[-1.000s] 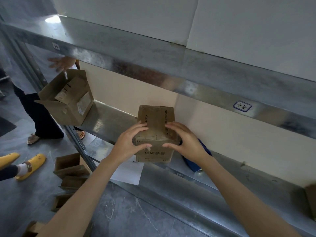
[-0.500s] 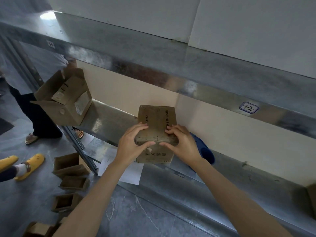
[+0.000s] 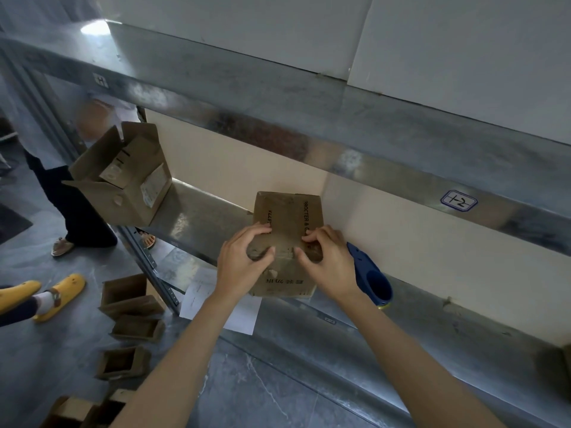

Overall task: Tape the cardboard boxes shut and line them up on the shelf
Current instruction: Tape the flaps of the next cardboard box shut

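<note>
- The small box sits at the centre of the frame, on the lower shelf, close to the back wall. Its top flaps lie folded flat.
- You are judged to be smoothing or closing the near top edge. A pale strip seems to run between your thumbs, but whether tape already seals the seam cannot be told.
- Your left hand grasps the box's near left corner, with curled fingers bearing on the top face and the thumb on the front face.
- Your right hand mirrors it at the near right corner, with curled fingertips on the top and the thumb pressed to the front. Neither hand holds anything else.
- The blue tape dispenser lies on the shelf just right of the box, partly behind your right hand and not in your grasp.
- Much of the task appears to be left. A large open box stands untaped at the shelf's left end, in the upper left of the frame.
- Several open boxes wait on the floor at lower left. No lined-up row is visible yet.
</note>
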